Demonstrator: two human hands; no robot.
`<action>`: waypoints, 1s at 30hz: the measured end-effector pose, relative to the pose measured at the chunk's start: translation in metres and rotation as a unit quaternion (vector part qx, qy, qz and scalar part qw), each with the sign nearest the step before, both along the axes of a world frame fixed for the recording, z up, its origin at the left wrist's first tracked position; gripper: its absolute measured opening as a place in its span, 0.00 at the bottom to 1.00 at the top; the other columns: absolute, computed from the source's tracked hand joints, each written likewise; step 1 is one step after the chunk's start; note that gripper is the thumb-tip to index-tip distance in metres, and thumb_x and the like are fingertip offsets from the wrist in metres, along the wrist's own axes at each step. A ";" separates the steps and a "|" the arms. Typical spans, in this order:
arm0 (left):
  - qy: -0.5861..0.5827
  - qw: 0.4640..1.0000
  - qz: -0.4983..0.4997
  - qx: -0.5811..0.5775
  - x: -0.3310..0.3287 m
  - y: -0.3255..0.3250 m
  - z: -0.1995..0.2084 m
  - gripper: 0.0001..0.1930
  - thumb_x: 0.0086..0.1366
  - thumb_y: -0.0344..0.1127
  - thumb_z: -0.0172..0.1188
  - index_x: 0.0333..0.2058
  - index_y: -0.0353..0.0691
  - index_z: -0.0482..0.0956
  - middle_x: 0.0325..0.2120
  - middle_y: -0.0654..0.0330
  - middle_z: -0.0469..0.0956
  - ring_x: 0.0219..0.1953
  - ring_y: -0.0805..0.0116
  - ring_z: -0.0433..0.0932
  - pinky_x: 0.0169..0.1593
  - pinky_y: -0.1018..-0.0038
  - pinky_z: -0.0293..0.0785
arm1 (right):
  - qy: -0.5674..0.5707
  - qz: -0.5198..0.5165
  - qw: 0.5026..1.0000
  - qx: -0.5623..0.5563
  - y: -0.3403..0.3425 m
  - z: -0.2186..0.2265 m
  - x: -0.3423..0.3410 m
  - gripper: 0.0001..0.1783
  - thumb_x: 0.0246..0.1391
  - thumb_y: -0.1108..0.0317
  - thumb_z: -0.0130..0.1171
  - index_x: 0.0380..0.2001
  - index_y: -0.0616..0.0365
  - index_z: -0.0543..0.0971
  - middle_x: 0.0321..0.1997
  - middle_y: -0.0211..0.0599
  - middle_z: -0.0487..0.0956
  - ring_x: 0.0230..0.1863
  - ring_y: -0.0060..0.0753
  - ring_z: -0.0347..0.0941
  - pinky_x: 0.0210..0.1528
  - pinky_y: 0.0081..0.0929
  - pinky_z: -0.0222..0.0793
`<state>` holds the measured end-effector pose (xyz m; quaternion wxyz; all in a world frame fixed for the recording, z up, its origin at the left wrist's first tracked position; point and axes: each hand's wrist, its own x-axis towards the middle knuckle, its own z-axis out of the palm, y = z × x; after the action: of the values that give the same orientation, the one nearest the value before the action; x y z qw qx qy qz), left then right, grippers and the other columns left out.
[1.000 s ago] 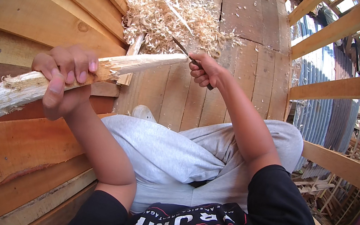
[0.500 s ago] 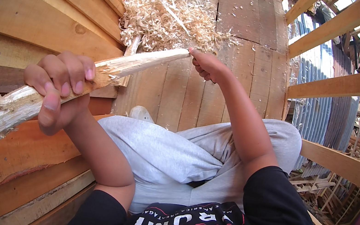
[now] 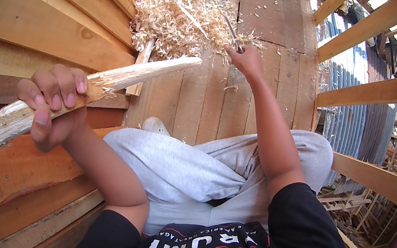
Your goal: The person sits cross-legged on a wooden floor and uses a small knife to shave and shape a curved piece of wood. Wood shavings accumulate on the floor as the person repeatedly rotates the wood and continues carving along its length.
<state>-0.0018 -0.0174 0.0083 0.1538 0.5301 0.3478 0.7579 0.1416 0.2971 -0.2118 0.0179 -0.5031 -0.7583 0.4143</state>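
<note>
My left hand point(image 3: 55, 102) is wrapped round a long pale wooden stick point(image 3: 134, 71), whose bark is stripped and whose surface is rough near my grip. Its far end tapers to a narrow tip beyond my knees, while the thick end runs out at the left edge. In my right hand point(image 3: 247, 62) is a knife point(image 3: 233, 34); its thin dark blade points away from me and slightly left, over the shavings. The knife is apart from the stick's tip. My fingers hide most of its handle.
A heap of curled wood shavings point(image 3: 182, 24) lies on the plank floor point(image 3: 257, 107) ahead. Horizontal boards form a wall point(image 3: 44, 24) close on my left. At right are wooden rails point(image 3: 377, 97), with corrugated metal sheets point(image 3: 347, 105) beyond. My crossed legs point(image 3: 177, 164) fill the near middle.
My right hand has moved away from the stick's tip, forward and to the right, and the knife blade now shows. My left hand and the stick have shifted slightly left.
</note>
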 end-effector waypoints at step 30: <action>0.050 0.997 -0.054 -0.006 -0.005 0.023 -0.019 0.08 0.55 0.31 0.55 0.33 0.44 0.65 0.25 0.61 0.66 0.26 0.69 0.67 0.35 0.66 0.70 | 0.023 0.119 0.993 0.012 -0.027 0.012 -0.011 0.22 0.57 0.51 0.51 0.36 0.58 0.83 0.32 0.47 0.82 0.38 0.47 0.79 0.43 0.41 0.71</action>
<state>-0.0068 0.0057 -0.0103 0.1795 0.5846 0.3305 0.7188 0.1307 0.2704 -0.1995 -0.0078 -0.3994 -0.8167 0.4164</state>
